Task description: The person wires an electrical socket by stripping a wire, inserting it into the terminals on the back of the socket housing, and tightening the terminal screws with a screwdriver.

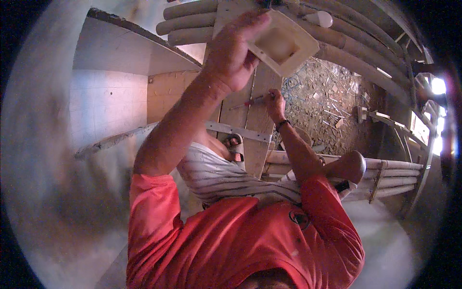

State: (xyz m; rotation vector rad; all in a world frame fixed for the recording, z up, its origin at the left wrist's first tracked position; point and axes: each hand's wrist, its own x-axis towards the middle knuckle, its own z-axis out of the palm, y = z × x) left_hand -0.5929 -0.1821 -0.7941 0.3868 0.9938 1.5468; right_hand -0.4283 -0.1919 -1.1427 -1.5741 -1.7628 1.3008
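My left hand [236,53] is raised and closed on the left edge of a square off-white fixture [301,44], thumb at its top corner. The fixture has a thick rim and a recessed, blurred middle. Lower down, over the wooden planks, my right hand [275,105] is closed around a slim screwdriver [250,102]. Its thin shaft points left, with a reddish part near the middle; the fingers hide the handle end. Just right of the fixture, by the bamboo poles, is a white light bulb [323,19].
Long planks [236,108] lie under me, with my sandalled foot [236,144] on them. Bamboo poles [356,45] run along the far right, more [394,173] at right. Beyond the planks' right edge, a littered floor [332,96] lies lower. A tiled wall recess [110,101] is at left.
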